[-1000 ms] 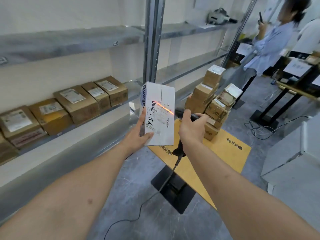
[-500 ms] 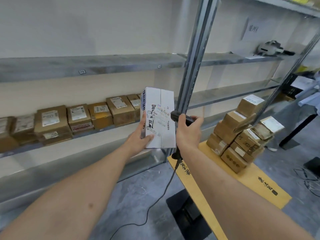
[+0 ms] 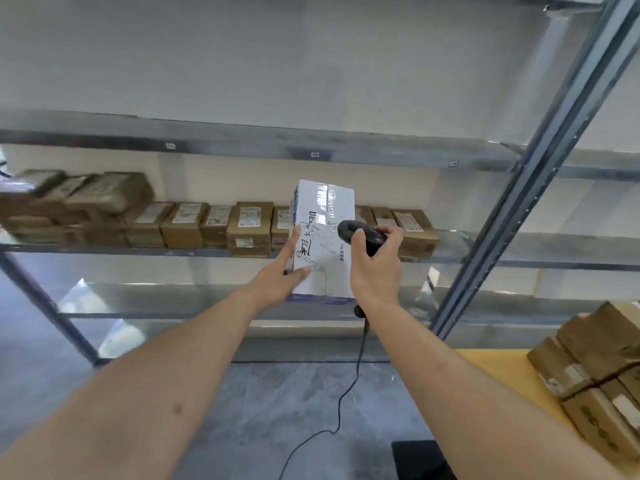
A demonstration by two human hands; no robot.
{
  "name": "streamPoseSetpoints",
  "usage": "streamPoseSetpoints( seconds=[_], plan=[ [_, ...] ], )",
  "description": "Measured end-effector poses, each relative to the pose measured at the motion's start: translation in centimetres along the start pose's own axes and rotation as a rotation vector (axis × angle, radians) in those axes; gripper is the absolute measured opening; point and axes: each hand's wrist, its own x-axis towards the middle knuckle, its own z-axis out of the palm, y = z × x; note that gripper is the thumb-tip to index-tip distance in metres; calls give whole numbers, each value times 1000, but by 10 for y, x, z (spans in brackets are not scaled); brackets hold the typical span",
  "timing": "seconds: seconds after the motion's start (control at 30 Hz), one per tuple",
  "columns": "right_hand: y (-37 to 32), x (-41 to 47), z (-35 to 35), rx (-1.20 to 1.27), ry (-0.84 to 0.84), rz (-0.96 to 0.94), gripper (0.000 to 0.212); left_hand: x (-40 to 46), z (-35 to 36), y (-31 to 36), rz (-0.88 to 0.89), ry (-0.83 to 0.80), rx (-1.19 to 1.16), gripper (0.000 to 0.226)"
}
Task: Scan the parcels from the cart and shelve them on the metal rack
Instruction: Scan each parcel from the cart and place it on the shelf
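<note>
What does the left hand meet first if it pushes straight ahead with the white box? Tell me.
Probably the row of brown parcels on the metal rack: the left hand holds the white box in front of them. Depth unclear.

The white parcel (image 3: 323, 237) covers part of the row of brown boxes (image 3: 249, 228) on the rack shelf (image 3: 485, 259) at mid-frame, and its own lower left corner sits behind the left hand (image 3: 282, 277). The right hand (image 3: 375, 268) hides most of the scanner (image 3: 360, 233) handle. At the far left the stacked boxes (image 3: 69, 199) are smeared with blur, their labels unreadable. The parcels (image 3: 595, 372) on the yellow tabletop (image 3: 498, 367) at lower right are cut by the frame's edge.
</note>
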Motion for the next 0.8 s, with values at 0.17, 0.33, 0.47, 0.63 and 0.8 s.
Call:
streamPoseSetpoints(
  seconds=[0.17,0.33,0.47,0.63,0.8],
  plan=[
    [-14,-5,58,3,-79,-40,34,-9,-63,-37,-37,37,-83,85],
    [-34,-19,141,14,-124,-46,34,-20,-144,-84,-78,68,-78,84],
    [-50,-31,214,24,-139,-59,34,-23,-210,-118,-94,66,-66,83],
    [-66,-45,297,19,-140,-49,32,-19,-284,-152,-178,60,-54,80],
    [-75,-44,361,-6,-145,-16,33,-3,-339,-186,-162,78,-29,77]
  ],
)
